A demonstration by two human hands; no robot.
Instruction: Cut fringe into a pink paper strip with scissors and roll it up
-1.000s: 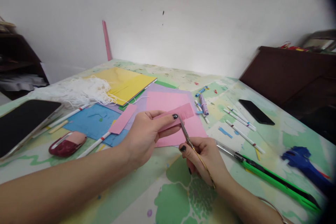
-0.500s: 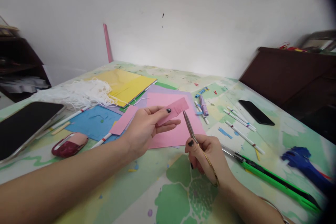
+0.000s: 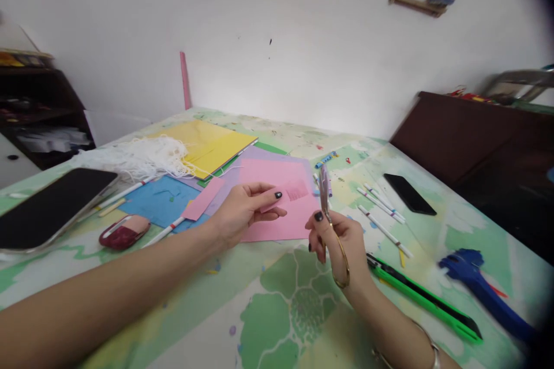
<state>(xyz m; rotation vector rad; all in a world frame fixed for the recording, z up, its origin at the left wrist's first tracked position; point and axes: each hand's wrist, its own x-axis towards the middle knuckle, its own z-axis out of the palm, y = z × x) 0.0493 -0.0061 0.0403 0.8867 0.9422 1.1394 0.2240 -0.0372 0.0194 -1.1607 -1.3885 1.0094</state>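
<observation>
A pink paper strip (image 3: 294, 190) extends from the left hand (image 3: 244, 207), pinched between thumb and fingers, while the right hand (image 3: 341, 239), apart from it, grips a pair of scissors (image 3: 324, 190) by the handles. The strip looks light and thin, likely soft enough to bend, and apt to tear or crease where it is slit; the plain end, inside the left hand's pinch, seems the safer place to hold it. The scissors look stiff and slim, best held by their loops.

The strip is flat pink, its far part marked by fine parallel lines that appear to be cuts; it shows against a larger pink sheet (image 3: 298, 225) beyond the hands, nearly matching in colour. The scissors have silvery blades, pointing up from the right hand, and gold-toned handles; blur hides whether the blades are parted. Another pink piece (image 3: 205, 199) lies to the left of the left hand, and a green utility knife (image 3: 426, 297) rests on the patterned surface (image 3: 208, 311) right of the right hand.
</observation>
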